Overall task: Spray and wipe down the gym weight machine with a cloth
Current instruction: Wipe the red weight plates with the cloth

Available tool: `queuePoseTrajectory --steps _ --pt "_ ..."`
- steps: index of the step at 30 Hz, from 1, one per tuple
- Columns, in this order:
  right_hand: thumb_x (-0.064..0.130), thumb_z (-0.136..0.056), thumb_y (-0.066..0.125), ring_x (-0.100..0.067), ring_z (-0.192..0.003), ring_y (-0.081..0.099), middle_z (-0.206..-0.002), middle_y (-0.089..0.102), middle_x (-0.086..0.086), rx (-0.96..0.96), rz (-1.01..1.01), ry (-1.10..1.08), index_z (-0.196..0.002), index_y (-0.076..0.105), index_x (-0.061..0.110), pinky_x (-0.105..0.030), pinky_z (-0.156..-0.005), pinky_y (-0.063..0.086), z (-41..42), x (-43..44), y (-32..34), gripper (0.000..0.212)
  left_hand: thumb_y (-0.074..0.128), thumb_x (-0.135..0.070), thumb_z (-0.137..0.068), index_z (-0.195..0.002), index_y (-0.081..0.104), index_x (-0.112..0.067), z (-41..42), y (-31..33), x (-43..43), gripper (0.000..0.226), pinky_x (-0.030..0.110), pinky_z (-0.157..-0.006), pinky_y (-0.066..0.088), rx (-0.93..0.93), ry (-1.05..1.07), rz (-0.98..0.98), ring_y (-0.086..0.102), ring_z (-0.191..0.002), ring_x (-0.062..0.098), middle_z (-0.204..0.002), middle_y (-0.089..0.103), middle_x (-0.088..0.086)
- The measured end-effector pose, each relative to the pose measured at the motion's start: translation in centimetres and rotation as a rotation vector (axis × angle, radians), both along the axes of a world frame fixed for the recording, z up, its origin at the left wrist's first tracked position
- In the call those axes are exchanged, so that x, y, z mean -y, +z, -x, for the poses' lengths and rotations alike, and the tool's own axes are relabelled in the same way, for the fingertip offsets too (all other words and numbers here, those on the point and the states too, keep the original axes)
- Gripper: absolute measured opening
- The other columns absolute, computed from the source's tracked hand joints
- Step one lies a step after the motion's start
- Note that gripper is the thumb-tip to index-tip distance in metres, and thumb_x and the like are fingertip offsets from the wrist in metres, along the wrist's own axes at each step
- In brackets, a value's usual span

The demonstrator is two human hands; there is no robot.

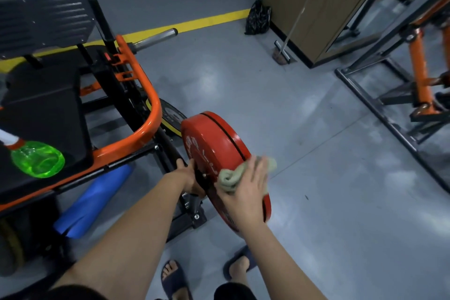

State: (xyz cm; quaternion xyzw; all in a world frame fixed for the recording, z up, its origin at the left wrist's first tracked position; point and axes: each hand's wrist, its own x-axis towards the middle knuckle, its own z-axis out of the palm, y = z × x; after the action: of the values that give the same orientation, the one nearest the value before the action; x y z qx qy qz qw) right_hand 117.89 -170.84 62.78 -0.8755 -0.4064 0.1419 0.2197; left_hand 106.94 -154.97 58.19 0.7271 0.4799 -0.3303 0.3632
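Note:
A red weight plate (214,143) stands on edge on the orange and black weight machine (143,126). My right hand (246,187) presses a crumpled beige cloth (231,176) flat against the plate's rim, fingers straight. My left hand (188,178) grips the black part at the plate's hub, its fingers curled behind the plate's left edge. A green spray bottle (37,158) lies on the machine's black seat pad (43,114) at the left.
A blue foam roll (95,200) lies under the machine frame. A yellow-edged plate (170,117) sits behind the red one. Another orange machine (401,85) stands at the right, a wooden cabinet (316,7) and a floor squeegee (283,52) at the back. My sandalled feet are at the bottom.

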Motion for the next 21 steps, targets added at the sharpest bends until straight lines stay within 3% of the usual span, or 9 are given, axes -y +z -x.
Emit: queuePoseTrajectory --steps 2,4,6,8,10,14,19,21 --pt "0.077 -0.072 0.072 -0.035 -0.155 -0.017 -0.167 -0.018 -0.018 -0.111 0.091 -0.085 -0.161 -0.011 0.013 -0.052 -0.127 -0.001 -0.7 1.9 -0.4 0.138 0.082 -0.045 -0.080 -0.159 -0.020 -0.021 -0.1 -0.1 -0.3 0.131 0.042 -0.114 0.041 -0.003 0.023 0.001 0.035 -0.145 0.038 -0.160 -0.014 0.014" --pt "0.083 -0.066 0.070 -0.041 -0.155 -0.001 -0.167 -0.014 -0.019 -0.159 0.135 -0.073 -0.160 -0.017 0.022 -0.053 -0.126 0.009 -1.5 2.1 0.5 0.141 0.079 -0.046 -0.083 -0.158 -0.024 -0.022 -0.4 0.1 -0.5 0.130 0.043 -0.115 0.041 -0.012 0.023 0.030 0.032 -0.147 0.038 -0.161 -0.017 0.014" --pt "0.080 -0.063 0.076 -0.040 -0.145 0.026 -0.162 0.016 -0.020 -0.155 0.135 -0.077 -0.158 -0.022 0.025 -0.050 -0.120 0.028 -1.9 0.4 1.5 0.148 0.081 -0.051 -0.077 -0.159 -0.022 -0.026 -0.6 0.1 -0.7 0.134 0.045 -0.114 0.042 -0.043 0.028 0.052 0.030 -0.146 0.040 -0.160 -0.011 0.013" --pt "0.076 -0.061 0.079 -0.034 -0.126 0.043 -0.141 0.040 -0.017 -0.038 0.162 -0.093 -0.159 -0.021 0.020 -0.045 -0.110 0.037 -1.4 -1.8 2.2 0.151 0.081 -0.058 -0.069 -0.160 -0.017 -0.032 -0.5 0.0 -0.9 0.137 0.048 -0.113 0.043 -0.058 -0.017 0.062 0.026 -0.144 0.041 -0.156 -0.005 0.012" --pt "0.076 -0.064 0.075 -0.033 -0.115 0.046 -0.132 0.043 -0.015 0.073 0.217 -0.100 -0.159 -0.020 0.019 -0.044 -0.103 0.039 -1.1 -3.3 2.2 0.146 0.082 -0.057 -0.069 -0.159 -0.020 -0.029 -0.4 -0.1 -0.8 0.139 0.046 -0.113 0.043 -0.053 0.006 0.069 0.027 -0.144 0.039 -0.154 -0.002 0.014" --pt "0.081 -0.064 0.069 -0.031 -0.108 0.045 -0.124 0.039 -0.012 0.118 0.382 -0.045 -0.156 -0.027 0.022 -0.044 -0.097 0.039 -1.6 -4.5 2.6 0.146 0.082 -0.059 -0.069 -0.159 -0.021 -0.028 -0.2 -0.5 -0.8 0.141 0.045 -0.117 0.038 -0.024 0.013 0.048 0.021 -0.148 0.040 -0.159 -0.012 0.015" --pt "0.075 -0.065 0.070 -0.031 -0.104 0.044 -0.123 0.036 -0.012 0.158 0.510 0.029 -0.156 -0.026 0.024 -0.045 -0.091 0.036 -2.0 -6.8 3.7 0.142 0.087 -0.051 -0.064 -0.160 -0.011 -0.033 -0.2 -0.9 -0.6 0.138 0.043 -0.098 0.053 -0.021 0.018 0.010 0.045 -0.132 0.040 -0.156 0.000 0.015" --pt "0.076 -0.064 0.071 -0.032 -0.105 0.043 -0.124 0.035 -0.013 0.158 0.536 0.047 -0.157 -0.025 0.024 -0.046 -0.092 0.036 -2.0 -7.7 4.0 0.143 0.080 -0.059 -0.063 -0.160 0.002 -0.038 -0.3 -1.2 -0.4 0.126 0.042 -0.086 0.055 0.000 0.008 -0.010 0.044 -0.130 0.040 -0.155 0.005 0.012"
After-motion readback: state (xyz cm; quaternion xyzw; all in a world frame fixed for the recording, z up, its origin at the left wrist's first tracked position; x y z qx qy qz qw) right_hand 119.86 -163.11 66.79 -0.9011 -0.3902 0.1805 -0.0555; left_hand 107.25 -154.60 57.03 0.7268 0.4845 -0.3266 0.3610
